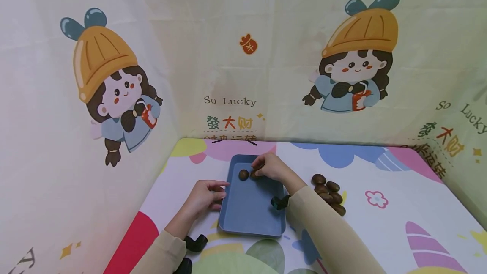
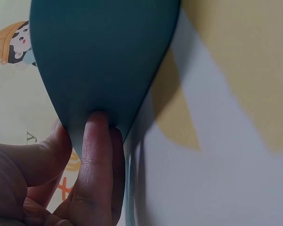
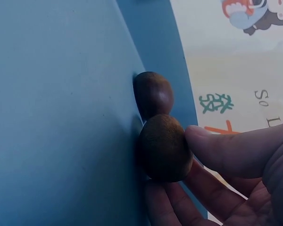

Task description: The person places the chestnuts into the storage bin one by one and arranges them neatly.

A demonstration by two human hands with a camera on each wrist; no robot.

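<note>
A blue-grey rectangular tray (image 1: 251, 215) lies on the table. My left hand (image 1: 205, 195) holds its left side, with the thumb at the rim and fingers against the outer wall (image 2: 104, 70). Over the tray's far end, my right hand (image 1: 271, 167) pinches a brown chestnut (image 3: 165, 148) between thumb and fingers, close to the tray floor. Another chestnut (image 1: 244, 175) lies just left of it inside the tray, near the far wall. In the right wrist view the two chestnuts overlap. The palm hides part of the pinched one in the head view.
Several chestnuts (image 1: 321, 189) lie in a loose pile on the table right of the tray, beside the right sleeve (image 1: 323, 223). A patterned cloth (image 1: 228, 71) with cartoon figures stands upright behind the table and at its sides. The tabletop (image 1: 365, 231) carries colourful printed shapes.
</note>
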